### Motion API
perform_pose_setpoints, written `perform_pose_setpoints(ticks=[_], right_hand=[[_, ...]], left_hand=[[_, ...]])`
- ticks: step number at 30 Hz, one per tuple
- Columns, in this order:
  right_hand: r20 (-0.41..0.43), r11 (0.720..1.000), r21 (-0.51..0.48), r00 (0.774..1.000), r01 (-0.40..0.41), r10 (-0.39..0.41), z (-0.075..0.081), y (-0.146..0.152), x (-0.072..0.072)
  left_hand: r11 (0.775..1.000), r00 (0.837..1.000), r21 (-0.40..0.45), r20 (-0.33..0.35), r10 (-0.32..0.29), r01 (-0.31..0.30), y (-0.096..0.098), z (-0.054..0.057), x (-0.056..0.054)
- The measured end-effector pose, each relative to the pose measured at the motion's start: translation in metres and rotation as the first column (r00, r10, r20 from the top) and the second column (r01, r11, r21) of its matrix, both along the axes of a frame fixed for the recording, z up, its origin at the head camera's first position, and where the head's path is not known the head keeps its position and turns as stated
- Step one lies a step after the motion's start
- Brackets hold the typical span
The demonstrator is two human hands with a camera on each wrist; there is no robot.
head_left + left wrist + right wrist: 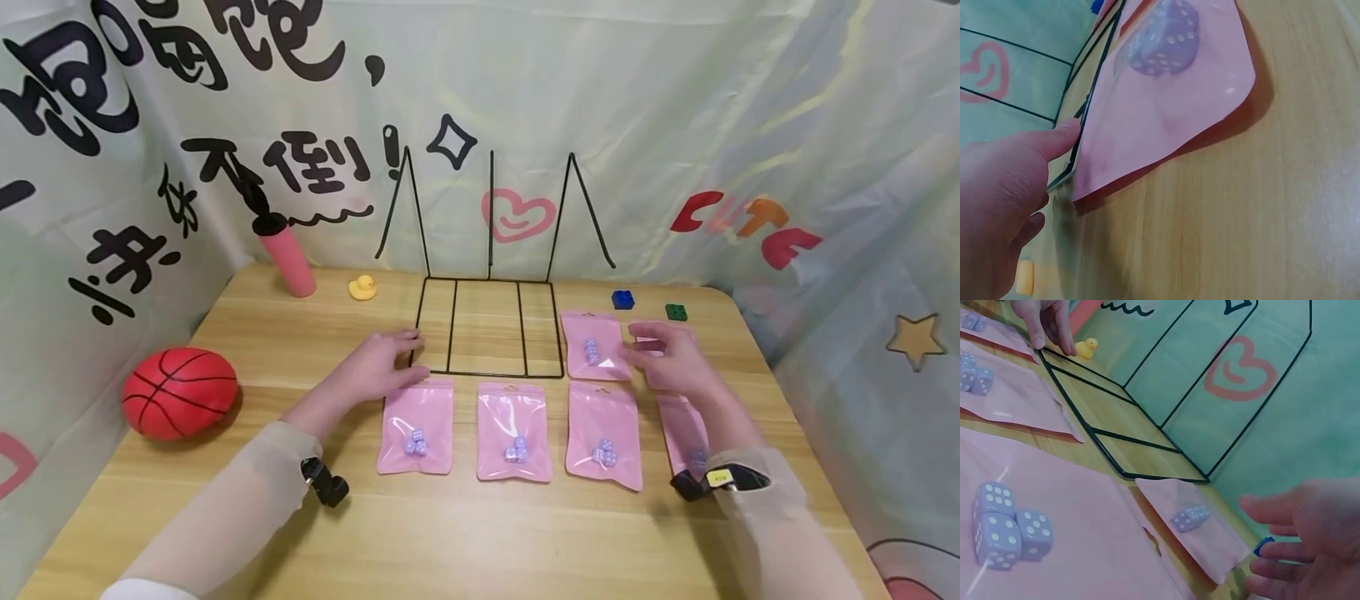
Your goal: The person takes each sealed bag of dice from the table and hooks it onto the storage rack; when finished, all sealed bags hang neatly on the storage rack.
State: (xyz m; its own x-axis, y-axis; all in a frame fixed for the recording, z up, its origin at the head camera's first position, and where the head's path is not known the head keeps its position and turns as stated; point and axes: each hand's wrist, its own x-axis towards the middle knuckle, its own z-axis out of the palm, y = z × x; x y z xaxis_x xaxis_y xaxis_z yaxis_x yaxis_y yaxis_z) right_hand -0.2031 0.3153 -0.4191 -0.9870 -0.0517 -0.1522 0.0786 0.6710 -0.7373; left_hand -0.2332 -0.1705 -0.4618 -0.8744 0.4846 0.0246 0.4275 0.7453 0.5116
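Observation:
A black wire rack stands on the wooden table, its flat base toward me and its uprights against the backdrop. My left hand is at the base's left front corner, fingers loosely extended; in the left wrist view a fingertip meets the wire. Several pink zip bags with lilac dice lie about: a front row with a left bag, a middle bag and a right bag, plus a rear bag. My right hand hovers beside the rear bag with relaxed fingers, partly hiding further bags.
A red toy basketball sits at the left. Behind it are a pink cylinder with a black top and a yellow rubber duck. A blue block and a green block lie at the back right. A printed cloth encloses the table.

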Motion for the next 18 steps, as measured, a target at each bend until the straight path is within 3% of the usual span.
perform_pose_setpoints(ticks=[6, 13, 18], right_hand=[[0.025, 0.998, 0.050, 0.999, 0.028, -0.029, -0.008, -0.008, -0.007], [0.088, 0.985, -0.037, 0.982, 0.170, -0.166, -0.017, -0.021, -0.018], [0.103, 0.977, 0.023, 0.971, 0.214, -0.215, -0.023, -0.025, -0.025]], left_hand=[[0.999, 1.000, -0.036, 0.012, 0.002, -0.001, 0.000, -0.006, -0.001], [1.000, 0.999, 0.016, 0.031, 0.025, -0.026, -0.001, -0.010, -0.002], [0.999, 0.997, 0.022, 0.056, 0.045, -0.046, 0.000, -0.013, -0.004]])
